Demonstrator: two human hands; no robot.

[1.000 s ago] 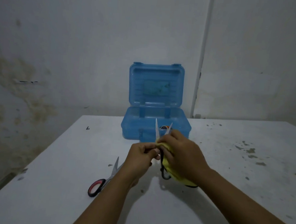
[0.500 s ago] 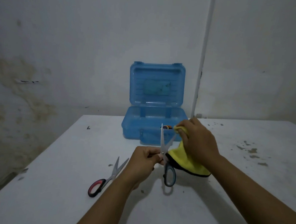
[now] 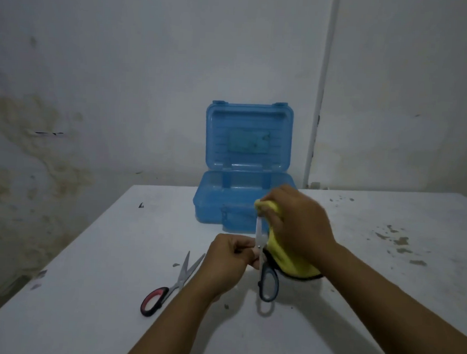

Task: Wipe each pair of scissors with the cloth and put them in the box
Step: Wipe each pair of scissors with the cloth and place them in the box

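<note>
I pinch the steel scissors with the blue-and-black plastic handle (image 3: pixel 267 283) near their pivot in my left hand (image 3: pixel 228 261), blades up and handle loop hanging over the table, while my right hand (image 3: pixel 299 227) clutches the soft yellow cloth with a dark edge (image 3: pixel 277 250) around the blade tips, which it hides. Behind stands the translucent blue plastic box (image 3: pixel 225 203), lid upright, its contents and the lid's faded label too dim to read. Red-and-black-handled steel scissors (image 3: pixel 169 288) lie slightly apart on the stained white table (image 3: pixel 83 290), left of my wrist.
</note>
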